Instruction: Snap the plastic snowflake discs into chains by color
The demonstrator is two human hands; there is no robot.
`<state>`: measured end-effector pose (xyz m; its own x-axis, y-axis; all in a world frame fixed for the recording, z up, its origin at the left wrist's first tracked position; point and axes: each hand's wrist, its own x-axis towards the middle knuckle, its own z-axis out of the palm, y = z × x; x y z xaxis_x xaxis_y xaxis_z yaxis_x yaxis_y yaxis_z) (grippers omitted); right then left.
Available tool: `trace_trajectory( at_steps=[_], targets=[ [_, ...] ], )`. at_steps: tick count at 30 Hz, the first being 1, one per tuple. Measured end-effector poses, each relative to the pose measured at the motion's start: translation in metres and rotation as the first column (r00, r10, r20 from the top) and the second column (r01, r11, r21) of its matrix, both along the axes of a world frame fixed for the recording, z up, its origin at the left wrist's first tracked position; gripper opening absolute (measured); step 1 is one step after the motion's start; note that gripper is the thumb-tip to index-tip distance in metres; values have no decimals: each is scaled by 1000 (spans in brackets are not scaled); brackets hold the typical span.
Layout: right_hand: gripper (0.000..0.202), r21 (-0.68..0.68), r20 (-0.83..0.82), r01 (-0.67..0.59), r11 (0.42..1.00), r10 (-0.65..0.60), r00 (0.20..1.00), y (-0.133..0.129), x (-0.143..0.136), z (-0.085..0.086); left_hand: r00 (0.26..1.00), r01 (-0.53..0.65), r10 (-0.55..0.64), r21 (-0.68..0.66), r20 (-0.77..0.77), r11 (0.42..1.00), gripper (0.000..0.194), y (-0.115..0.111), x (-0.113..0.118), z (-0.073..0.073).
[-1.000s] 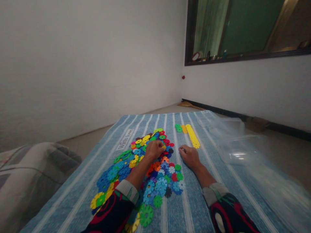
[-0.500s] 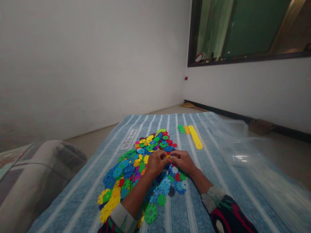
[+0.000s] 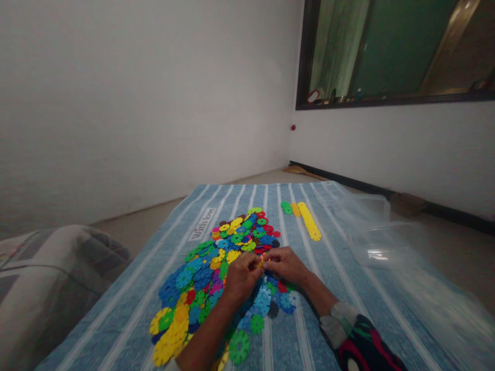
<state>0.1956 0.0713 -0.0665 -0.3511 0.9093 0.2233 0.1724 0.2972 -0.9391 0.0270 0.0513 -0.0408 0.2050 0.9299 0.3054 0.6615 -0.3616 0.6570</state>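
My left hand (image 3: 243, 275) and my right hand (image 3: 289, 265) meet over a heap of colourful notched plastic discs (image 3: 203, 275). Pinched between the fingertips of both is a small yellow notched disc (image 3: 261, 264), mostly covered by the fingers; whether it is one disc or two joined cannot be made out. Past my right hand lie a long yellow strip of linked discs (image 3: 309, 221), a short orange-yellow piece (image 3: 296, 209) and some green discs (image 3: 286, 207). A loose green disc (image 3: 239, 347) rests near my left forearm.
The striped blue cloth (image 3: 336, 278) spreads under everything, with a "With love" label (image 3: 203, 224) at left. Clear plastic containers (image 3: 381, 242) stand along the right side. A cloth-covered rounded shape (image 3: 58, 283) bulges at the left, and a white wall (image 3: 154, 93) rises behind.
Both hands have come slightly nearer to me, still pinching the yellow disc. The view has shifted a little; the strip and heap look unmoved on the cloth.
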Motion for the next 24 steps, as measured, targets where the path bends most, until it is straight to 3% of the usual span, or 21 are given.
trace_trajectory(
  at_steps=[6,9,11,13,15,17,19,24],
  targets=[
    [15,72,127,28,997,-38,991,3,6,1,999,7,-9,37,43,999,18,0,-6,-9],
    [19,103,239,177,979,-197,951,18,29,6,998,-21,14,98,68,995,21,0,-10,-11],
    [21,202,357,335,920,-388,850,35,53,13,996,-43,33,129,78,991,23,0,-14,-12],
    [22,290,498,450,844,-535,683,57,79,24,996,-61,49,149,79,987,25,1,-16,-14],
    [24,347,656,481,805,-575,489,79,102,34,996,-68,57,157,73,985,25,2,-17,-16],
    [27,365,772,444,818,-533,347,99,118,41,996,-72,62,160,64,985,25,2,-17,-17],
    [27,356,811,420,835,-499,305,114,126,45,996,-78,69,160,60,984,25,2,-17,-18],
    [27,321,850,380,867,-441,287,136,127,42,995,-99,93,158,46,982,25,0,-17,-19]
  ],
)
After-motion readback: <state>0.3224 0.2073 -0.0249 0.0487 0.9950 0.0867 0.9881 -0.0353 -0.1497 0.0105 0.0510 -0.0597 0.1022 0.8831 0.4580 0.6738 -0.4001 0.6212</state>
